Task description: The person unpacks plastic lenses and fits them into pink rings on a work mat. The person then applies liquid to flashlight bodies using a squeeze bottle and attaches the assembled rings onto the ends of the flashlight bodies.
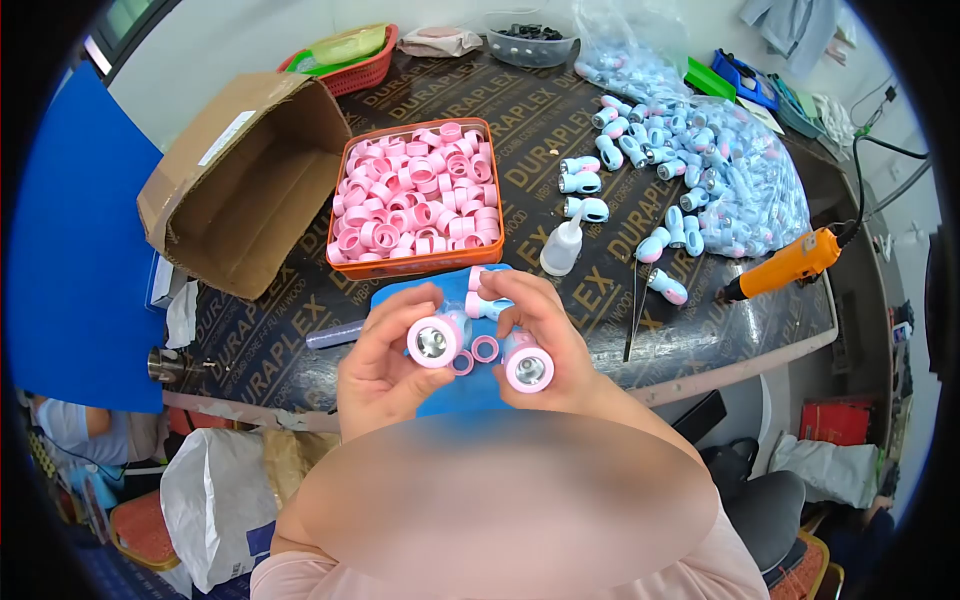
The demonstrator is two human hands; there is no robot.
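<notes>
My left hand is closed round a small flashlight, its pink-rimmed lens turned up toward me. A second flashlight with a pink rim sits in the closed fingers of my right hand, lens also facing me. Between the hands, two loose pink rings show above the blue mat. Beyond them a blue-and-pink flashlight body lies on the mat, partly hidden by my fingers. The bodies of both held flashlights are mostly covered by my hands.
An orange tray of pink rings stands behind the mat, beside a cardboard box. To the right are a squeeze bottle, tweezers, an orange electric screwdriver and several blue flashlights near a plastic bag.
</notes>
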